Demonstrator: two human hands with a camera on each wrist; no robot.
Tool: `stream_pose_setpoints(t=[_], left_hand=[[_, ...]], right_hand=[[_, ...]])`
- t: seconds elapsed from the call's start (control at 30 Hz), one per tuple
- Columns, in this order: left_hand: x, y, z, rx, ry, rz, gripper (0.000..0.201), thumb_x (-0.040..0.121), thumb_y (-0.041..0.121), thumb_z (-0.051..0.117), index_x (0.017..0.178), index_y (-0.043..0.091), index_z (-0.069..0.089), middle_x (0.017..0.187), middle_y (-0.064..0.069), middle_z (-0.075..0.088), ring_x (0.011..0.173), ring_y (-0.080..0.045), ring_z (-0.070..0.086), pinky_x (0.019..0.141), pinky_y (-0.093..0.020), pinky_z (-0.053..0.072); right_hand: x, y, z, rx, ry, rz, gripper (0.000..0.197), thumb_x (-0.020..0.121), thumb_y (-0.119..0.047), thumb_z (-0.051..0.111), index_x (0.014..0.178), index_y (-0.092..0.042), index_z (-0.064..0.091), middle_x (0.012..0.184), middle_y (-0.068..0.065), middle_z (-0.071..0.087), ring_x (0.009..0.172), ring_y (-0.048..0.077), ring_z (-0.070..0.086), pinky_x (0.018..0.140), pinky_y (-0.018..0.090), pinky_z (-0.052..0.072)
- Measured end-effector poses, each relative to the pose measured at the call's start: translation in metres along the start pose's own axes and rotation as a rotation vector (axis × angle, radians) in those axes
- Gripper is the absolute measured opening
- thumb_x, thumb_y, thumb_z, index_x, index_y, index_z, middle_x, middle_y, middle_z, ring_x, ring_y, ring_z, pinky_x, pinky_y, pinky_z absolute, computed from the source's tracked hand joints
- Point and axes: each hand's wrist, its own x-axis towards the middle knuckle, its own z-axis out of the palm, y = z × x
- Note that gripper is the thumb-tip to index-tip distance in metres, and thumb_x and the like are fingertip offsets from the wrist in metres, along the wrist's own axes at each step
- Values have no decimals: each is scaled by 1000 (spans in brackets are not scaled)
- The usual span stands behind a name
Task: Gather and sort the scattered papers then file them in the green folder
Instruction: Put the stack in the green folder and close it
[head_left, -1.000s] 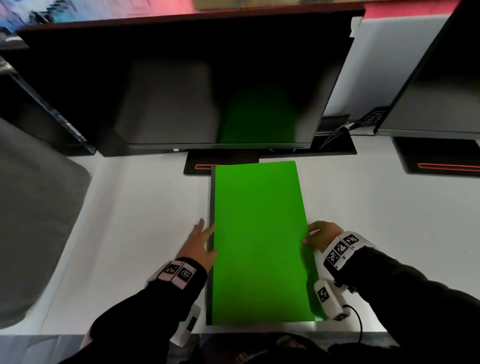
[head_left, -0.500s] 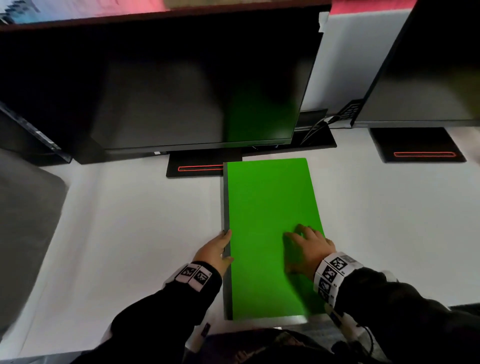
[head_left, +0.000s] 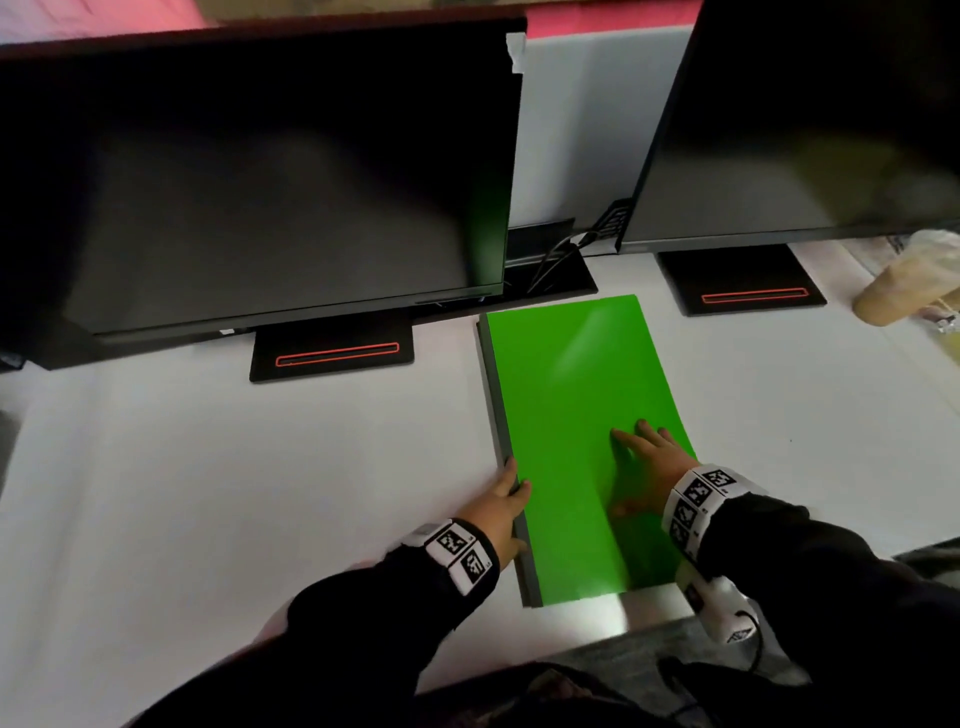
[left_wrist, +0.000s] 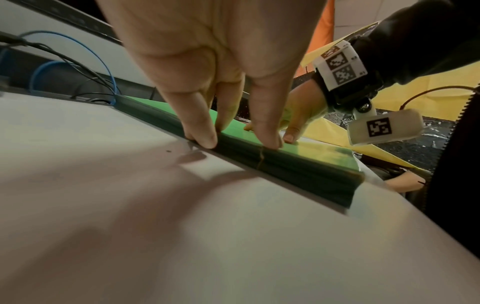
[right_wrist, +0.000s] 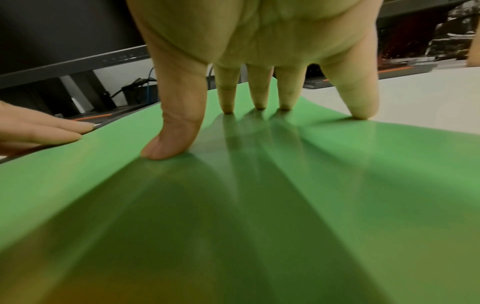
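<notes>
The green folder lies closed on the white desk, its dark spine along the left side. My left hand rests against that spine, straight fingertips touching its top edge and the folder beside them. My right hand lies flat on the cover near its right edge, fingers spread and straight. In the right wrist view the thumb and fingertips press on the green cover. No loose papers are visible.
Two dark monitors on black stands stand behind the folder, with cables between them. A tan cup-like object sits at the far right. The desk's front edge lies just below the folder.
My right hand moved from the folder's right edge onto the cover and now lies flat on it. My left hand stayed at the spine. The camera view shifted to the right.
</notes>
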Motion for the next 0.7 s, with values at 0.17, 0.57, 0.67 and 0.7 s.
stream_pose_setpoints(t=[0.17,0.57,0.67,0.7], left_hand=[[10,12,-8,41,-36,41,82,87,26,62,149,13,11,157,-3,-19,146,-14,8,114,-20,14],[30,15,-18,27,-55,67,69,92,18,53,149,16,14,158,2,-11,145,-11,10,116,-20,13],[32,11,-19,14,-52,73,66,93,18,50,149,17,16,158,5,-9,145,-9,10,115,-18,12],[30,11,-19,-10,-46,78,66,93,17,50,149,18,16,158,6,-9,145,-8,10,115,-18,11]], right_hand=[[10,18,-10,29,0,-7,115,60,-41,82,145,-39,4,158,-3,-6,145,26,-6,116,48,13],[27,37,-26,84,-4,-14,118,55,-34,84,143,-45,6,156,-10,-8,145,21,-9,114,57,14],[29,38,-24,37,-18,1,119,56,-39,83,143,-47,3,156,-12,-11,145,21,-10,112,62,14],[27,36,-25,27,-16,25,118,57,-42,82,142,-49,1,155,-14,-12,144,21,-11,110,66,13]])
